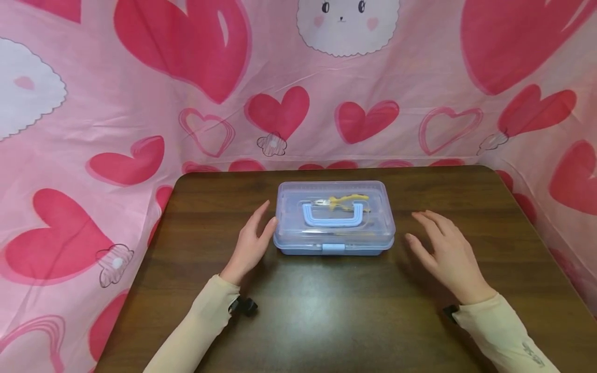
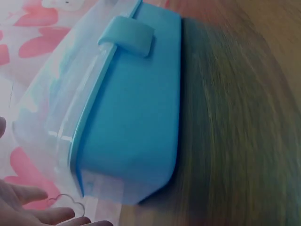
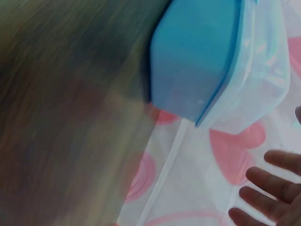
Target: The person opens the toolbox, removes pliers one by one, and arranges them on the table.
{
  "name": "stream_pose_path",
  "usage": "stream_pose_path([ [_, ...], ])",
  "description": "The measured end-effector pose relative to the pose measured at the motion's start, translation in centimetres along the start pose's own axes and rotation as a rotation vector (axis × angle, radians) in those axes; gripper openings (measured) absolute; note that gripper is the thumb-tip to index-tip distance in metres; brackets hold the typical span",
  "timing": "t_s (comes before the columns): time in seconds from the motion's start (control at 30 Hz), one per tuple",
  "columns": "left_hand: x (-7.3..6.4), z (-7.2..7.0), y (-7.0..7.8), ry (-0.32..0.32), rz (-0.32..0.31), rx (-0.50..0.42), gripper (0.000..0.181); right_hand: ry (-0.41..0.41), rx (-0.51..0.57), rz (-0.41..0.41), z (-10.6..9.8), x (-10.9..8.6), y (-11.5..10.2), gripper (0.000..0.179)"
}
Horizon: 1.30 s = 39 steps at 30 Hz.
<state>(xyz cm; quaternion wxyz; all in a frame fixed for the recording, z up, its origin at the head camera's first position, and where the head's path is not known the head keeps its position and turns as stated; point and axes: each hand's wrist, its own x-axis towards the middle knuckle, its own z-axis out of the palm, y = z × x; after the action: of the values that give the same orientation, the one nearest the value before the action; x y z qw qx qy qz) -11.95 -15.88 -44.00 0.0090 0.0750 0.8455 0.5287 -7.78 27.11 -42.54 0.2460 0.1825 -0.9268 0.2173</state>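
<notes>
A blue plastic storage box point(image 1: 333, 238) with a clear lid, a light blue carrying handle point(image 1: 333, 221) and a front latch point(image 1: 333, 248) sits closed toward the back of the table. Through the lid show yellow-handled pliers point(image 1: 345, 200). My left hand point(image 1: 251, 246) is at the box's left side, fingers extended, thumb tip right at its edge. On the other side, my right hand point(image 1: 445, 254) hovers a short way off the box, its fingers spread and holding nothing. In the left wrist view the latch point(image 2: 127, 36) is down over the lid's rim.
The dark wood table point(image 1: 303, 321) has rounded far corners. Pink cloth with red hearts point(image 1: 280, 111) hangs behind it and along both sides. A small black device point(image 1: 244, 306) is strapped at the left wrist, and a black strap point(image 1: 450, 312) shows at the right.
</notes>
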Motion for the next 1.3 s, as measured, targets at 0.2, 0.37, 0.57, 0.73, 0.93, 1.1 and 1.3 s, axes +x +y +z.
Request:
stream_pose_path([
  [0.2, 0.6, 1.2, 0.3, 0.030, -0.071, -0.100, 0.070, 0.096, 0.012, -0.041, 0.2, 0.1, -1.3, 0.038],
  [0.37, 1.0, 2.0, 0.5, 0.052, -0.140, -0.188, 0.073, 0.116, 0.053, -0.119, 0.7, 0.2, -2.3, 0.045],
  [0.57, 1.1, 2.4, 0.6, 0.029, -0.185, -0.276, 0.070, 0.154, 0.129, -0.192, 1.9, 0.2, -3.6, 0.050],
  [0.73, 1.2, 2.5, 0.8, 0.024, -0.194, -0.308, 0.069, 0.186, 0.243, -0.265, 3.3, 0.0, -4.5, 0.039],
  [0.93, 1.3, 2.4, 0.9, 0.022, -0.231, -0.330, 0.068, 0.043, 0.380, -0.195, 4.9, -0.8, -5.4, 0.025],
  [1.1, 1.3, 2.4, 1.1, 0.021, -0.243, -0.366, 0.064, -0.088, 0.448, -0.009, 6.2, -1.2, -6.3, 0.016],
  [1.3, 1.5, 2.6, 1.1, 0.035, -0.276, -0.417, 0.063, -0.337, 0.655, 0.378, 6.9, -1.1, -7.4, 0.021],
])
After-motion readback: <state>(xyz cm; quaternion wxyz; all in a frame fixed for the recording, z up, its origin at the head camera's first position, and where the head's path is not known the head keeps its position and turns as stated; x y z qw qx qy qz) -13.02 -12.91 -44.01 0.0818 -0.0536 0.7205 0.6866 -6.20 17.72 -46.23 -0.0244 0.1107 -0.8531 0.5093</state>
